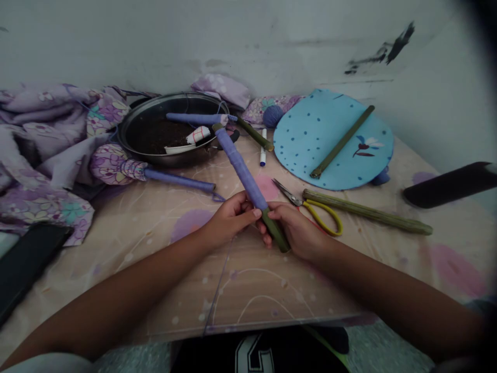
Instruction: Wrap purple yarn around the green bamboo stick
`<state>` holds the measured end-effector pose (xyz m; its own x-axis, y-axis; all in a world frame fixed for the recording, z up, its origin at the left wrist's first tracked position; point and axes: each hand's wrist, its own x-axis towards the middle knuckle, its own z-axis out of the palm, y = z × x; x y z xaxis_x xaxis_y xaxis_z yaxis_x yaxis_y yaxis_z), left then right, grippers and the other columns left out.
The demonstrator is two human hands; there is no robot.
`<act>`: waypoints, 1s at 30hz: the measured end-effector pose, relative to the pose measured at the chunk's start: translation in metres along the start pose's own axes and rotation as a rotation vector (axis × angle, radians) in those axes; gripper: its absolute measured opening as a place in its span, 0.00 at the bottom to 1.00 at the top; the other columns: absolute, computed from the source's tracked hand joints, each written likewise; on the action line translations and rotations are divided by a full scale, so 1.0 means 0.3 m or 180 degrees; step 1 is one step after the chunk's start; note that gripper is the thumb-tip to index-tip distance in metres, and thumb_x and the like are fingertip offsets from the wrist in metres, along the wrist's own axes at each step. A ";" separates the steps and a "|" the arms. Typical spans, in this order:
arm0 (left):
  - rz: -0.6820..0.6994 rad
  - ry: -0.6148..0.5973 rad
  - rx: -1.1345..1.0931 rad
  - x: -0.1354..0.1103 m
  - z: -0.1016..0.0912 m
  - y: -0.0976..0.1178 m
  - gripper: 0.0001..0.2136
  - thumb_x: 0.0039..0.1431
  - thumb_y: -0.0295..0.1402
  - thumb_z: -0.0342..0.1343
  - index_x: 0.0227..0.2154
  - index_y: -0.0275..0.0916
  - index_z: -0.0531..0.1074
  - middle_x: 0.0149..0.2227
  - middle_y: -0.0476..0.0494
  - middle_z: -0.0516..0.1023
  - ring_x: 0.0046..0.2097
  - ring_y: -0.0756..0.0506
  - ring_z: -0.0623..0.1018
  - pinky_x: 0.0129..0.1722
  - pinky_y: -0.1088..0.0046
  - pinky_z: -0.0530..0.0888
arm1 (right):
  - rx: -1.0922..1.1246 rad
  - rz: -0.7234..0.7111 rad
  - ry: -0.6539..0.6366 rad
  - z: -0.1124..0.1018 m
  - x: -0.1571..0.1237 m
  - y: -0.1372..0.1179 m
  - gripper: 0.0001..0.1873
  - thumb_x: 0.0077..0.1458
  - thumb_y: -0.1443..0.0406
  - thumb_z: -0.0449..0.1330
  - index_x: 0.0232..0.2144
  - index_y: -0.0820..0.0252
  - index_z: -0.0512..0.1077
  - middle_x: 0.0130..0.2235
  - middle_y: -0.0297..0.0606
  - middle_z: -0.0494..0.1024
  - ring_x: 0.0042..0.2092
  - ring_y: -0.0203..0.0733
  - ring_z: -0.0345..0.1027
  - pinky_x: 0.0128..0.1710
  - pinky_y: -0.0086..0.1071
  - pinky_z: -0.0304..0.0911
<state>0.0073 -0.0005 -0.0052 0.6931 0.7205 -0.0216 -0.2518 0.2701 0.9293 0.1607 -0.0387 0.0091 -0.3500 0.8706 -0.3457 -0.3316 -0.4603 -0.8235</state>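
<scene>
Both hands are closed around a green stick (245,175) that is wrapped in purple yarn over its upper part and bare green at its lower end. My left hand (236,220) pinches it with the thumb on the lower edge of the wrapping. Lower down, my right hand (301,228) grips the bare green part. The stick slants up and to the left. A thin strand of yarn (221,282) hangs from my left hand over the table's front edge. Scissors (324,217) with yellow handles lie beside my right hand.
Behind is a dark pan (128,147) with a yarn-wrapped stick across it. A blue round mat (295,155) carries a green stick (344,140); another stick (368,212) lies before it. A marker (263,147), yarn ball (272,116), floral cloth (70,210) and cloth-headed stick (178,178) surround these.
</scene>
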 end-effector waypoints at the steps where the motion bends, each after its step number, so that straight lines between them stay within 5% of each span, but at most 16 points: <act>1: 0.0016 0.0002 0.0005 -0.001 0.001 0.000 0.10 0.55 0.33 0.58 0.36 0.36 0.63 0.24 0.50 0.76 0.24 0.52 0.76 0.23 0.79 0.70 | 0.0000 0.0036 0.0027 0.001 0.000 0.000 0.06 0.43 0.63 0.54 0.23 0.61 0.66 0.20 0.32 0.68 0.18 0.33 0.60 0.16 0.27 0.58; 5: -0.0022 -0.0050 0.0038 -0.006 0.005 0.003 0.12 0.54 0.35 0.59 0.37 0.36 0.63 0.26 0.49 0.76 0.27 0.50 0.78 0.28 0.76 0.72 | -0.0007 0.0170 0.0126 0.005 -0.002 -0.002 0.09 0.44 0.60 0.53 0.21 0.61 0.65 0.16 0.31 0.66 0.15 0.32 0.56 0.14 0.26 0.54; 12: -0.0019 0.0013 0.0184 -0.005 0.002 0.004 0.13 0.55 0.37 0.58 0.38 0.35 0.64 0.24 0.48 0.76 0.23 0.52 0.74 0.22 0.80 0.66 | 0.0057 0.0111 0.0032 0.003 -0.002 -0.003 0.08 0.45 0.61 0.54 0.23 0.61 0.66 0.19 0.32 0.67 0.17 0.32 0.60 0.16 0.26 0.58; 22: 0.0239 0.0497 0.0343 0.004 0.006 -0.001 0.13 0.51 0.36 0.61 0.33 0.35 0.64 0.24 0.54 0.70 0.21 0.58 0.67 0.20 0.83 0.63 | -0.0014 -0.0190 0.0320 0.007 0.009 0.012 0.06 0.42 0.66 0.58 0.27 0.60 0.66 0.23 0.31 0.70 0.20 0.34 0.63 0.15 0.27 0.61; 30: -0.0080 0.0552 0.0352 0.004 -0.012 -0.009 0.14 0.52 0.35 0.59 0.38 0.34 0.65 0.22 0.53 0.70 0.16 0.59 0.61 0.15 0.83 0.54 | 0.0126 -0.0176 0.0322 0.000 0.015 0.010 0.06 0.43 0.66 0.55 0.28 0.60 0.66 0.24 0.32 0.70 0.20 0.34 0.64 0.17 0.27 0.63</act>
<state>0.0064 0.0020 -0.0090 0.5692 0.8161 -0.0996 -0.1537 0.2246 0.9623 0.1583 -0.0362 0.0050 -0.2408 0.9071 -0.3454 -0.3831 -0.4158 -0.8249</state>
